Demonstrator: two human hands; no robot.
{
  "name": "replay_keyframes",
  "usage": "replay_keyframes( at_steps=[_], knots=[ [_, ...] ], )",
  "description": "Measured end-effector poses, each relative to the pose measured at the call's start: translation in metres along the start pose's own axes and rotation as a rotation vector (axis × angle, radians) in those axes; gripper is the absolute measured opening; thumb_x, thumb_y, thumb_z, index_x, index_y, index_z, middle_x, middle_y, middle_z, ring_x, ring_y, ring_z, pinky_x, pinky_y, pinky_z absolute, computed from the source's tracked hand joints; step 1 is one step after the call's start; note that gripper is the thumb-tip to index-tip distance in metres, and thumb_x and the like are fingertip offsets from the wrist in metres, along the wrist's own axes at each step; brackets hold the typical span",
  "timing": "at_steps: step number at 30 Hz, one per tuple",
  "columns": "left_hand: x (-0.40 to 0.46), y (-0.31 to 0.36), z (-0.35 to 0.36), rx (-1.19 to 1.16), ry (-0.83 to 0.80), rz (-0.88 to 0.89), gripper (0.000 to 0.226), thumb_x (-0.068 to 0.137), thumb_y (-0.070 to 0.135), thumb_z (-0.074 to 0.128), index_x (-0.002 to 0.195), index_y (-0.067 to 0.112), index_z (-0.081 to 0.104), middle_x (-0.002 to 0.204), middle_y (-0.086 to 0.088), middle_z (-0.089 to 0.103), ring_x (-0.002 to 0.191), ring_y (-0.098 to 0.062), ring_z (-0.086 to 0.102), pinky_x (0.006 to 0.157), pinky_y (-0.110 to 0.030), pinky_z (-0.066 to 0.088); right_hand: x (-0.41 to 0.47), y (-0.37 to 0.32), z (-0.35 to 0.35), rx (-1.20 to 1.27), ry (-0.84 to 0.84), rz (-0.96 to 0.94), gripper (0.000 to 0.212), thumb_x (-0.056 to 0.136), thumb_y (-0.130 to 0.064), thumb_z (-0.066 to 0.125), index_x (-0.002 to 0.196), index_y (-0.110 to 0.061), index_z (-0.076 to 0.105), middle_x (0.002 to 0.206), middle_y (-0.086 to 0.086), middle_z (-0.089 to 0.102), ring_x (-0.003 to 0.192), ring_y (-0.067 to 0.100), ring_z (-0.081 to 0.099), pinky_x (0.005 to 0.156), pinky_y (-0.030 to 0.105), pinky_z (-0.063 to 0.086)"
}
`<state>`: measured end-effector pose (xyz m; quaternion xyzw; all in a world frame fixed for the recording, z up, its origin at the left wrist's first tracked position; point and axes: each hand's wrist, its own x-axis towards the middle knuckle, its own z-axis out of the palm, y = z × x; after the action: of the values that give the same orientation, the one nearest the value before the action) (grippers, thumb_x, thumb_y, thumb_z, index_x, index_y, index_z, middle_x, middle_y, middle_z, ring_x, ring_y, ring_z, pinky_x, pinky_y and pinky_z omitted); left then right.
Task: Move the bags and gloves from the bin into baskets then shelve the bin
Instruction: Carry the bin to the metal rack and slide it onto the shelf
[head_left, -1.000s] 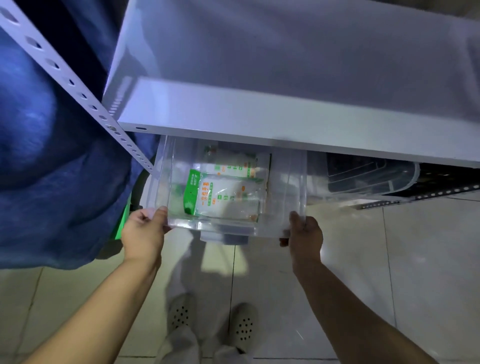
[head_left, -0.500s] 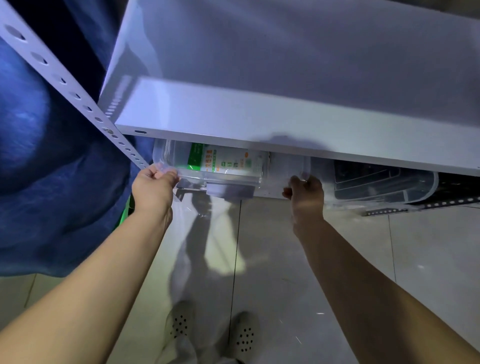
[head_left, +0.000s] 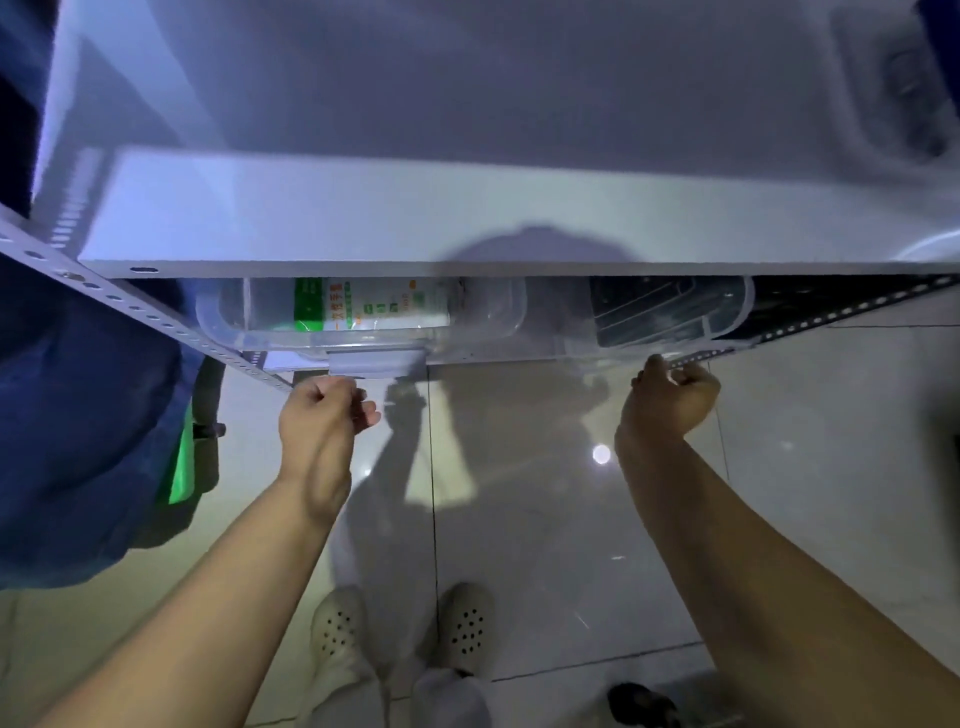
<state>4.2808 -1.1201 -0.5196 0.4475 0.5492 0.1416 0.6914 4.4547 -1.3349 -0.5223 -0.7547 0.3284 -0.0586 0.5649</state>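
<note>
The clear plastic bin (head_left: 483, 332) sits on the lower shelf under the white shelf board (head_left: 467, 218), with only its front part showing. Inside it lies a green and white printed packet (head_left: 363, 306). A grey latch (head_left: 376, 361) marks the middle of the bin's front. My left hand (head_left: 324, 415) hangs just below and in front of that latch, fingers curled, apart from the bin. My right hand (head_left: 670, 400) is a fist at the front lip of a second clear bin (head_left: 670, 312), with nothing seen inside it.
A perforated metal upright (head_left: 156, 322) runs diagonally at the left, with blue cloth (head_left: 78, 415) and a green object (head_left: 182, 467) beside it. A perforated rail (head_left: 831, 317) edges the shelf at the right. Pale tiled floor (head_left: 545, 519) and my two white shoes lie below.
The bin has slid back under the white shelf board onto the lower shelf. Both hands have let go of it; the right hand has moved right to the neighbouring bin.
</note>
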Motion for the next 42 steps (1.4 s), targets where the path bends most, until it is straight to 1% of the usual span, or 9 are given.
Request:
replay_keyframes(
  at_steps=[4, 9, 16, 19, 23, 29, 34, 38, 42],
  knots=[
    [-0.029, -0.001, 0.050, 0.076, -0.170, 0.030, 0.014, 0.087, -0.001, 0.048, 0.079, 0.008, 0.054, 0.073, -0.007, 0.054, 0.058, -0.019, 0.054, 0.057, -0.022, 0.053, 0.043, -0.028, -0.004, -0.040, -0.054, 0.006, 0.057, 0.086, -0.013, 0.063, 0.135, -0.015, 0.034, 0.138, 0.014, 0.044, 0.113, 0.025, 0.054, 0.102, 0.041, 0.044],
    [-0.053, -0.007, 0.093, 0.229, -0.354, 0.136, 0.014, 0.087, -0.004, 0.048, 0.082, 0.006, 0.058, 0.071, -0.006, 0.057, 0.054, -0.014, 0.056, 0.053, -0.020, 0.051, 0.057, -0.033, -0.007, -0.051, -0.264, -0.049, 0.018, 0.094, -0.013, 0.051, 0.110, -0.017, 0.047, 0.095, -0.001, 0.059, 0.078, 0.022, 0.067, 0.053, 0.020, 0.052],
    [-0.072, -0.026, 0.122, 0.465, -0.530, 0.235, 0.020, 0.087, 0.014, 0.056, 0.100, 0.018, 0.070, 0.096, 0.001, 0.070, 0.089, -0.014, 0.064, 0.086, -0.035, 0.053, 0.001, 0.008, -0.031, -0.095, -0.356, -0.211, 0.018, 0.087, -0.011, 0.058, 0.095, -0.022, 0.047, 0.087, -0.008, 0.057, 0.061, 0.016, 0.071, 0.059, 0.029, 0.057],
    [-0.081, -0.027, 0.139, 0.640, -0.556, 0.318, 0.032, 0.086, 0.030, 0.056, 0.113, 0.018, 0.065, 0.110, -0.002, 0.070, 0.102, -0.016, 0.062, 0.089, -0.027, 0.045, -0.016, 0.017, -0.034, -0.121, -0.357, -0.229, 0.016, 0.084, -0.009, 0.059, 0.092, -0.019, 0.049, 0.077, -0.008, 0.058, 0.060, 0.012, 0.068, 0.064, 0.036, 0.058],
    [-0.089, -0.026, 0.156, 0.673, -0.567, 0.280, 0.056, 0.078, 0.045, 0.058, 0.126, 0.017, 0.055, 0.118, -0.002, 0.066, 0.101, -0.016, 0.063, 0.089, -0.033, 0.048, -0.045, 0.031, -0.050, -0.127, -0.421, -0.259, 0.029, 0.081, -0.012, 0.063, 0.081, -0.037, 0.049, 0.062, -0.013, 0.061, 0.052, -0.001, 0.056, 0.052, 0.021, 0.049],
    [-0.096, -0.030, 0.147, 0.725, -0.553, 0.331, 0.033, 0.067, 0.048, 0.068, 0.094, 0.029, 0.062, 0.093, 0.017, 0.064, 0.087, 0.001, 0.061, 0.068, -0.016, 0.043, -0.060, 0.040, -0.079, -0.212, -0.538, -0.200, 0.028, 0.077, -0.006, 0.069, 0.094, -0.021, 0.053, 0.086, 0.007, 0.065, 0.072, 0.020, 0.065, 0.071, 0.040, 0.055],
    [-0.102, -0.022, 0.148, 0.941, -0.560, 0.518, 0.015, 0.073, 0.030, 0.066, 0.070, 0.022, 0.054, 0.070, 0.007, 0.059, 0.067, -0.013, 0.057, 0.054, -0.024, 0.039, -0.063, 0.037, -0.086, -0.220, -0.679, -0.202, 0.026, 0.081, 0.008, 0.052, 0.097, -0.012, 0.059, 0.089, 0.013, 0.064, 0.077, 0.023, 0.063, 0.076, 0.038, 0.054],
    [-0.105, -0.017, 0.123, 0.899, -0.540, 0.484, 0.018, 0.076, 0.020, 0.062, 0.065, 0.013, 0.049, 0.064, 0.001, 0.055, 0.062, -0.024, 0.053, 0.052, -0.029, 0.042, -0.066, 0.046, -0.092, -0.054, -0.479, 0.259, 0.031, 0.086, 0.008, 0.037, 0.077, -0.011, 0.061, 0.083, 0.015, 0.058, 0.069, 0.020, 0.060, 0.070, 0.033, 0.053],
    [-0.108, -0.023, 0.091, 0.834, -0.541, 0.444, 0.018, 0.076, 0.023, 0.064, 0.077, 0.006, 0.057, 0.085, -0.008, 0.066, 0.078, -0.029, 0.060, 0.069, -0.036, 0.048, -0.077, 0.073, -0.096, -0.092, -0.449, 0.689, 0.021, 0.097, -0.014, 0.045, 0.107, 0.004, 0.051, 0.095, 0.015, 0.048, 0.097, 0.035, 0.058, 0.088, 0.044, 0.049]
  ],
)
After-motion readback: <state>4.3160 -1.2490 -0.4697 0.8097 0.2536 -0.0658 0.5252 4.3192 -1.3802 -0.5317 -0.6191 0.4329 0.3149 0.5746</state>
